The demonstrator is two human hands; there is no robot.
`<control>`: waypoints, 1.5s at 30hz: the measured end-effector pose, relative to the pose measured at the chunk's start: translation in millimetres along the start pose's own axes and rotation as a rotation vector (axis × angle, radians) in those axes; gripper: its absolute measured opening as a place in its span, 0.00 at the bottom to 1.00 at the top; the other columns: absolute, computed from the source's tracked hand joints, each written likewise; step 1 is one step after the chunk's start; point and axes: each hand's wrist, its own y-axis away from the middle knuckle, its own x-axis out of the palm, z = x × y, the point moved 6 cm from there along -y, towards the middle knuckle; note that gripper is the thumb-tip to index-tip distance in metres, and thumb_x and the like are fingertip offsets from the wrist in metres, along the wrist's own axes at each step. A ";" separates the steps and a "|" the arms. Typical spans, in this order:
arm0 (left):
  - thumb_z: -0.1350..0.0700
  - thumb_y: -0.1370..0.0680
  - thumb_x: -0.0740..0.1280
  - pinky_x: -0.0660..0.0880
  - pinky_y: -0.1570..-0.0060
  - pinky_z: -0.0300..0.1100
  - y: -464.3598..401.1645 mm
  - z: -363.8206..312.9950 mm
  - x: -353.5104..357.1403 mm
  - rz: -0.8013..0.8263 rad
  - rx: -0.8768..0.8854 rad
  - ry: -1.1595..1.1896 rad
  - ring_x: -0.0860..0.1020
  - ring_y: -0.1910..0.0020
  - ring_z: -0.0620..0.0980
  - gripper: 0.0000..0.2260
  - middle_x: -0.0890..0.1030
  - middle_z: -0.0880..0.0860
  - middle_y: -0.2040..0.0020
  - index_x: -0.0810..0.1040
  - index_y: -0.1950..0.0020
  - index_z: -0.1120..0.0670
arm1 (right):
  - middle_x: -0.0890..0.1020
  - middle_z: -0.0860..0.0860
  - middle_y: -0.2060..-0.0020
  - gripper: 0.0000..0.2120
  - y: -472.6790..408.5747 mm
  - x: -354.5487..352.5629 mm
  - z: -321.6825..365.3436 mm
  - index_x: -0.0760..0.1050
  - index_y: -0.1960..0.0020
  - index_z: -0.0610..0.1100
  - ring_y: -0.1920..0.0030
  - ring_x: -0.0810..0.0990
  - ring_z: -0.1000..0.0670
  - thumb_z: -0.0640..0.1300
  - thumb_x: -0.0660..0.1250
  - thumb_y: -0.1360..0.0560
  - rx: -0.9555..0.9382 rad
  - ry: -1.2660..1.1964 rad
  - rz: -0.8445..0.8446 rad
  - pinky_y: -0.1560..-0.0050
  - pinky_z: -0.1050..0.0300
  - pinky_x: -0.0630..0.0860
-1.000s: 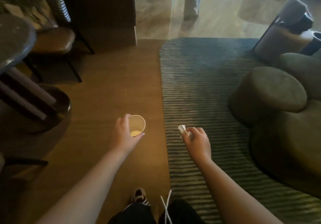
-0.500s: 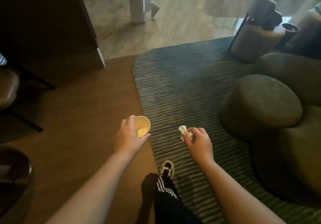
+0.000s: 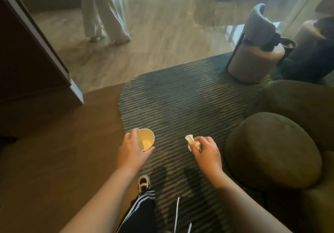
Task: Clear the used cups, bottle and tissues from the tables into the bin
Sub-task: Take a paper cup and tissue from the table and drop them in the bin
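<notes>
L grip (image 3: 132, 150) wraps paper cup (image 3: 145, 139) w/ rim tilted; R grip (image 3: 206, 151) pinches crumpled tissue (image 3: 191, 142).

Round pouf (image 3: 273, 151) beside striped rug (image 3: 180, 99).

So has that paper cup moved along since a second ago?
Yes. The paper cup, held in the left hand, has moved rightward, from over the wooden floor onto the striped rug's edge.

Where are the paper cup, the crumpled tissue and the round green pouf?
Paper cup (image 3: 146, 138), head view, inner wall.
Crumpled tissue (image 3: 190, 138), head view, white tip sticking out.
Round green pouf (image 3: 271, 147), head view, top.
</notes>
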 end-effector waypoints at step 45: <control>0.44 0.36 0.78 0.73 0.46 0.51 -1075.7 -377.6 201.5 0.320 0.317 0.012 0.76 0.45 0.60 0.36 0.73 0.55 0.39 0.68 0.32 0.53 | 0.75 0.53 0.53 0.08 -1055.7 -125.4 76.1 0.78 0.47 0.48 0.54 0.75 0.53 0.49 0.66 0.25 0.253 -0.041 -0.369 0.51 0.58 0.73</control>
